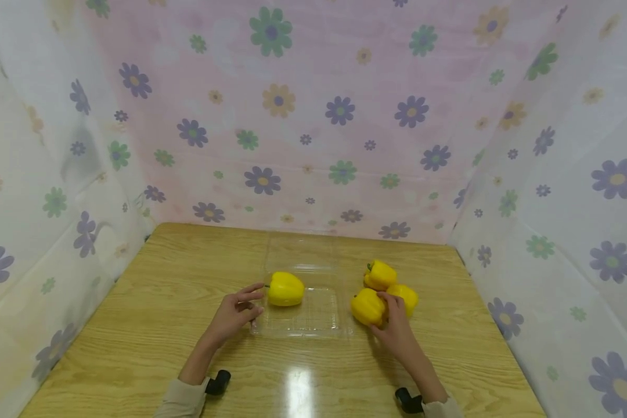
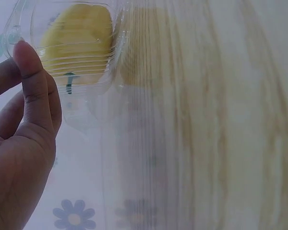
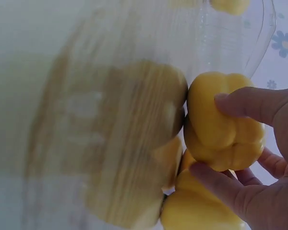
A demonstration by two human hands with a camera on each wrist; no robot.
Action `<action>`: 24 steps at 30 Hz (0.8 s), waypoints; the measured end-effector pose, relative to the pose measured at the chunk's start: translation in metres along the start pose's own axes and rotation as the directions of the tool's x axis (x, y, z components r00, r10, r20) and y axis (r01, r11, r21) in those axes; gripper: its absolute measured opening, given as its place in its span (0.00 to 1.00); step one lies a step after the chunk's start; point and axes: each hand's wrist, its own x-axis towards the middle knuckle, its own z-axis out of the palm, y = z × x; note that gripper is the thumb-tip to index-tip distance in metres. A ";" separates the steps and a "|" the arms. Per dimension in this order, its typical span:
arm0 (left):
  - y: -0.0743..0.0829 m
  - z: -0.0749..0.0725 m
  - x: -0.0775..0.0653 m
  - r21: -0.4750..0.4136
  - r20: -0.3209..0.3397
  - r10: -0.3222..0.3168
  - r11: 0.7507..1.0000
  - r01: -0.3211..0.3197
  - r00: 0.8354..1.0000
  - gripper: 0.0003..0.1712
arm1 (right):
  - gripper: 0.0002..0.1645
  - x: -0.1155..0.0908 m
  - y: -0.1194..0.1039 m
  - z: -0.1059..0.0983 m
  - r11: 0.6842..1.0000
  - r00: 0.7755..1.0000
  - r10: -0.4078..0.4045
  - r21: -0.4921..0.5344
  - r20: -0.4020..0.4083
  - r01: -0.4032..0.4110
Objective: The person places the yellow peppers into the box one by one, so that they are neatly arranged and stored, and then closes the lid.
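A clear plastic clamshell container lies opened out on the table, its lid toward the back. One yellow bell pepper lies on its side in the left part of the base, stem to the left. My left hand pinches the container's left rim between thumb and fingers, as the left wrist view shows. Right of the container, my right hand grips another yellow bell pepper, thumb on one side and fingers on the other. Two more peppers, one behind and one to the right, sit close against it.
The wooden table ends at a flowered cloth along the back and both sides. Black wrist mounts sit at both cuffs. A light reflection shines on the table's front middle.
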 end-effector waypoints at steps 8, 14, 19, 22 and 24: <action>-0.002 0.000 0.000 -0.001 -0.001 0.003 1.000 -0.003 1.000 0.25 | 0.47 -0.005 0.009 -0.002 1.000 1.000 -0.014 0.028 -0.003 0.014; -0.002 0.000 -0.001 -0.008 -0.006 -0.006 1.000 0.006 1.000 0.25 | 0.46 -0.003 0.009 0.000 0.996 1.000 0.008 0.083 0.017 -0.009; -0.002 0.000 0.000 -0.006 -0.010 -0.007 1.000 0.007 1.000 0.25 | 0.45 -0.001 0.008 0.002 0.994 1.000 -0.008 0.112 0.024 0.005; -0.001 0.001 0.000 -0.005 -0.014 -0.010 1.000 0.010 1.000 0.25 | 0.46 -0.001 0.009 0.003 0.991 0.999 -0.016 0.131 0.032 0.012; -0.001 0.001 0.000 -0.005 -0.016 -0.013 1.000 0.013 1.000 0.25 | 0.46 -0.002 0.010 0.003 0.990 0.999 -0.015 0.142 0.035 0.010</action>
